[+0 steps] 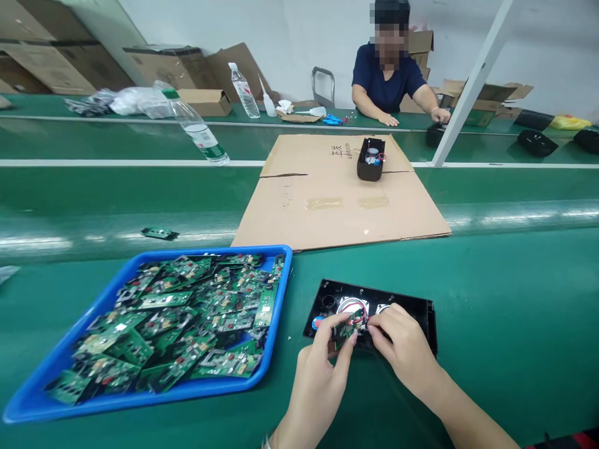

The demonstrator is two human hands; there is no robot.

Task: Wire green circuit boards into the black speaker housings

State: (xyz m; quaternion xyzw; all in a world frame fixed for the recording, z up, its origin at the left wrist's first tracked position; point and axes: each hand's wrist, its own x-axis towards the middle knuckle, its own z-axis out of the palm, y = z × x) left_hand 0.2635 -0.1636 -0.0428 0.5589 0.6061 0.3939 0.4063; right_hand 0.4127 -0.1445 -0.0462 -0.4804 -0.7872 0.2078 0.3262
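My left hand (322, 368) pinches a green circuit board (344, 332) between thumb and fingers, tilted above a black speaker housing (340, 289). Close by on the right, my right hand (406, 349) has its thumb and forefinger closed at the board's edge, on what looks like the end of the thin red and black wires (362, 307). These wires run from a round speaker (347, 304) inside the housing. My fingers hide the wire end and part of a second speaker (381, 308). A blue tray (279, 324) heaped with similar boards stands to the left.
A flat cardboard sheet (337, 224) lies beyond the housing, bearing another black housing (370, 168). One loose board (160, 234) and a water bottle (201, 137) are at left. Across the bench, a co-worker (388, 81) touches a black object. A white post (472, 87) rises at right.
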